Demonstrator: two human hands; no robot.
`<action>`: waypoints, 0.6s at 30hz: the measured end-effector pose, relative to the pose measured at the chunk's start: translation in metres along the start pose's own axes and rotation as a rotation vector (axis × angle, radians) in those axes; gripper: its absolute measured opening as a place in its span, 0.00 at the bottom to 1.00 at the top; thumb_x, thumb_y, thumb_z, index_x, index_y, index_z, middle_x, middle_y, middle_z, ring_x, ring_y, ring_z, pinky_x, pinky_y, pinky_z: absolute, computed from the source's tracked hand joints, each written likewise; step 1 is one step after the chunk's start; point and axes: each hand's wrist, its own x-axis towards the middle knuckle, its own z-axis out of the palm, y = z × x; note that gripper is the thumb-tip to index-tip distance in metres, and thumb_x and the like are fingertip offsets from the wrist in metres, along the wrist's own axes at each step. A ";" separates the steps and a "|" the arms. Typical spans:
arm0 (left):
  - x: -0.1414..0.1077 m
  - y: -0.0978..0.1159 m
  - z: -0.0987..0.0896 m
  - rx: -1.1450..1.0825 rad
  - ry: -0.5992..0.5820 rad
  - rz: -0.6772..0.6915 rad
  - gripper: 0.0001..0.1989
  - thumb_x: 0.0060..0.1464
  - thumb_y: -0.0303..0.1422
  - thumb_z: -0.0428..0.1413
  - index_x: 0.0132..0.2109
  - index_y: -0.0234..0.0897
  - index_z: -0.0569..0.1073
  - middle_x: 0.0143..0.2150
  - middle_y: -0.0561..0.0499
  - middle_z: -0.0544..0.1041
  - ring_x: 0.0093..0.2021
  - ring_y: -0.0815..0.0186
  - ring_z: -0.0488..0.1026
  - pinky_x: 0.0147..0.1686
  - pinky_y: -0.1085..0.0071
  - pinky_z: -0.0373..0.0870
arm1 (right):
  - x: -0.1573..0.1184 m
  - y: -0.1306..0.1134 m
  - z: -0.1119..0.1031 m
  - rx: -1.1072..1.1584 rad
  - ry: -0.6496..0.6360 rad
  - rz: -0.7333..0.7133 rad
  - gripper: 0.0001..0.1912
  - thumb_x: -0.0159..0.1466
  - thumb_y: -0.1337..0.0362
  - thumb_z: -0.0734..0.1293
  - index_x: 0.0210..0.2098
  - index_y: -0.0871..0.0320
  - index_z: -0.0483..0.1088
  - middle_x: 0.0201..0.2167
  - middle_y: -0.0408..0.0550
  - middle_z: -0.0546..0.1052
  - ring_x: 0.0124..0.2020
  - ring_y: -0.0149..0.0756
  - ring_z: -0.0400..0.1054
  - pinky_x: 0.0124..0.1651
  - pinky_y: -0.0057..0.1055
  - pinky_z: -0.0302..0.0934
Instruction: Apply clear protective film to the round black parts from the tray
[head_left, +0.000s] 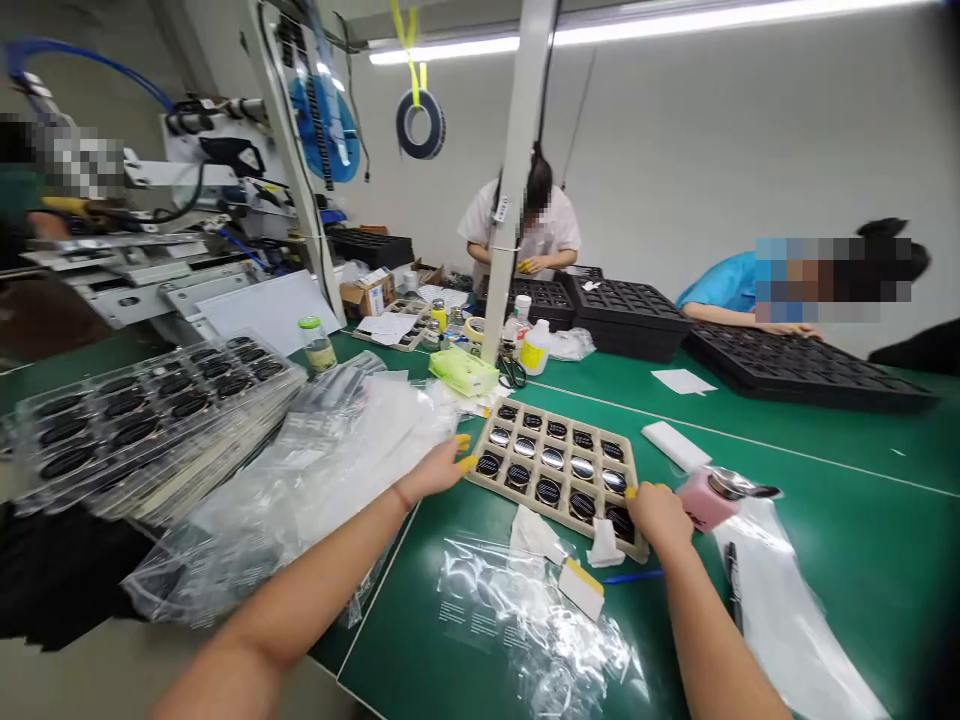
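Observation:
A beige compartment tray (491,484) lies on the green table, with a round black, shiny-faced disc (548,490) in each visible compartment. My left hand (439,468), with yellow finger covers, is at the tray's left corner. Its fingers are apart, and one fingertip seems to touch the rim. On the right side, my right hand (661,515) grips the tray's edge near the front corner, its covered fingertips on the rim. Crumpled white tissue (606,545) lies against the tray's front edge, with another white piece (537,533) beside it.
Clear plastic bags (300,500) spread to the left, beside stacked clear trays (172,410). Clear film (540,630) lies in front. A pink pump bottle (706,500) stands by my right hand. Behind are a post (517,180), black trays (630,320) and two people working.

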 end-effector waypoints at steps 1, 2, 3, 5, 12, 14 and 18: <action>-0.003 -0.002 0.002 -0.003 0.027 0.006 0.22 0.48 0.36 0.60 0.51 0.40 0.71 0.40 0.45 0.79 0.38 0.61 0.76 0.33 0.70 0.70 | 0.002 0.001 0.001 -0.005 -0.025 0.006 0.12 0.56 0.69 0.60 0.32 0.69 0.74 0.37 0.69 0.74 0.42 0.56 0.70 0.39 0.46 0.64; -0.005 -0.003 0.005 -0.019 0.055 0.018 0.19 0.49 0.36 0.59 0.50 0.41 0.71 0.39 0.45 0.79 0.38 0.60 0.76 0.33 0.69 0.70 | 0.005 0.002 0.001 -0.005 -0.044 0.009 0.13 0.56 0.69 0.60 0.33 0.69 0.74 0.38 0.70 0.74 0.42 0.56 0.70 0.41 0.46 0.64; -0.007 -0.003 0.008 -0.047 0.079 0.034 0.17 0.50 0.36 0.58 0.49 0.42 0.72 0.39 0.46 0.79 0.39 0.60 0.75 0.34 0.69 0.71 | 0.008 0.003 0.001 0.002 -0.060 0.007 0.13 0.56 0.69 0.59 0.34 0.70 0.74 0.38 0.71 0.74 0.43 0.56 0.70 0.42 0.46 0.64; -0.004 0.001 0.018 -0.145 0.107 0.058 0.14 0.53 0.38 0.55 0.47 0.43 0.72 0.39 0.48 0.78 0.41 0.60 0.74 0.36 0.68 0.71 | 0.012 0.006 0.000 0.033 -0.088 0.009 0.15 0.56 0.69 0.58 0.34 0.70 0.74 0.37 0.70 0.75 0.43 0.55 0.71 0.44 0.43 0.64; 0.053 0.031 0.051 -0.322 0.077 -0.062 0.16 0.58 0.37 0.52 0.50 0.35 0.69 0.51 0.47 0.70 0.47 0.58 0.71 0.45 0.59 0.71 | 0.013 0.017 -0.025 0.482 -0.180 0.103 0.14 0.53 0.65 0.57 0.32 0.60 0.73 0.28 0.60 0.77 0.32 0.48 0.74 0.33 0.36 0.66; 0.063 0.037 0.051 -0.346 0.076 -0.074 0.16 0.58 0.36 0.52 0.51 0.35 0.68 0.51 0.46 0.70 0.47 0.60 0.71 0.44 0.59 0.71 | 0.003 0.015 -0.046 0.727 -0.216 0.159 0.18 0.49 0.64 0.58 0.37 0.59 0.73 0.28 0.62 0.77 0.29 0.49 0.73 0.30 0.38 0.65; 0.053 0.054 0.028 -0.400 0.094 -0.098 0.15 0.58 0.36 0.52 0.49 0.31 0.69 0.41 0.45 0.76 0.36 0.64 0.75 0.36 0.64 0.74 | -0.034 0.003 -0.091 0.795 -0.138 -0.022 0.31 0.51 0.59 0.58 0.54 0.54 0.65 0.39 0.67 0.76 0.36 0.46 0.74 0.33 0.36 0.66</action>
